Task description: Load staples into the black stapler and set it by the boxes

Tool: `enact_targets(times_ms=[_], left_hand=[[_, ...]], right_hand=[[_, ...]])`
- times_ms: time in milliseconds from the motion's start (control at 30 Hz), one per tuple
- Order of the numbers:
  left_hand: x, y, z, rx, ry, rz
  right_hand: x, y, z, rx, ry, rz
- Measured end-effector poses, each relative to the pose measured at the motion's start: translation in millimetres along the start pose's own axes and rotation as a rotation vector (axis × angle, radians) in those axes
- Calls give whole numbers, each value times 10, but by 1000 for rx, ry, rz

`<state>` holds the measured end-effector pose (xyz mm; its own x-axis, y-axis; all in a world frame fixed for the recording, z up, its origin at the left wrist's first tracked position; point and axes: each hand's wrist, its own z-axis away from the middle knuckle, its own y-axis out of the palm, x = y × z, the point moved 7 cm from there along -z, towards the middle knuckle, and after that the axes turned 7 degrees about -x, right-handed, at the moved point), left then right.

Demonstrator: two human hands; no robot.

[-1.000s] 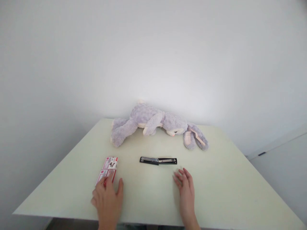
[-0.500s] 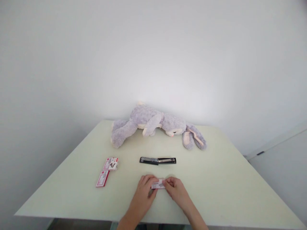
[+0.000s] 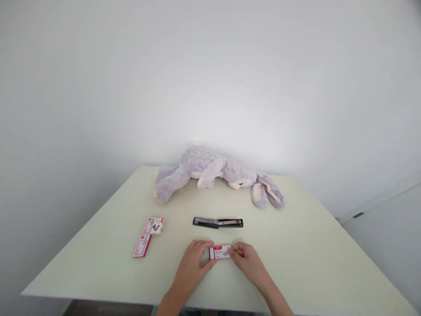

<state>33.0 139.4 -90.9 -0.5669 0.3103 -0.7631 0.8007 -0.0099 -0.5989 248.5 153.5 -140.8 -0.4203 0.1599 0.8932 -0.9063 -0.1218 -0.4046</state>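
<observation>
Both hands, left hand (image 3: 192, 263) and right hand (image 3: 250, 262), grip a small staple box (image 3: 221, 252) just before the black stapler (image 3: 218, 222).

soft, even, bright light; a pale hotspot glows on the wall (image 3: 230, 109) above the plush rabbit (image 3: 217, 173). shadows are faint. corners darken, and the table (image 3: 312, 245) edges splay from wide-angle distortion.

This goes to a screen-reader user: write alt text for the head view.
Two bare hands, the left hand and right hand, hold a small red-and-white staple box between them just above a pale green table. Beyond it lies an opened black stapler, two more staple boxes at left, and a grey plush bunny by the wall.
</observation>
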Motion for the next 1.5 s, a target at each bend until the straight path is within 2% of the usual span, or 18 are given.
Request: enact_targets(times_ms=[100, 200, 333, 400, 533, 633, 733, 800, 900, 1067, 1167, 1233, 1333, 1433, 1500], left_hand=[[44, -17, 11, -17, -15, 1], [71, -43, 21, -29, -23, 5], [83, -43, 21, -35, -24, 18], [84, -30, 18, -35, -20, 25], [71, -16, 11, -29, -12, 32], [47, -27, 7, -28, -11, 31], [28, -49, 10, -35, -15, 28], [26, -58, 14, -41, -18, 26], [36, -61, 16, -47, -24, 25], [52, -77, 14, -46, -34, 25], [87, -103, 8, -86, -84, 7], [108, -75, -1, -117, -135, -14], [70, 72, -12, -126, -165, -49], [3, 204, -5, -128, -154, -70], [5, 189, -10, -134, -143, -69]], right_hand=[[5, -57, -28, -29, -11, 76], [70, -251, -15, -61, -35, 187], [362, -413, 57, -128, -110, 382], [563, -336, 73, -109, -171, 470], [883, -2, 0, 22, -300, 601], [996, 186, -101, 87, -370, 672], [1042, 251, -149, 118, -427, 688], [1043, 208, -138, 112, -455, 662], [966, 28, -87, 65, -446, 594], [629, -334, 28, -21, -350, 483], [405, -483, 75, -88, -291, 358], [292, -509, 84, -122, -257, 256], [231, -417, 78, -131, -232, 194], [310, -302, 98, -125, -235, 191], [415, -295, 143, -136, -245, 220]])
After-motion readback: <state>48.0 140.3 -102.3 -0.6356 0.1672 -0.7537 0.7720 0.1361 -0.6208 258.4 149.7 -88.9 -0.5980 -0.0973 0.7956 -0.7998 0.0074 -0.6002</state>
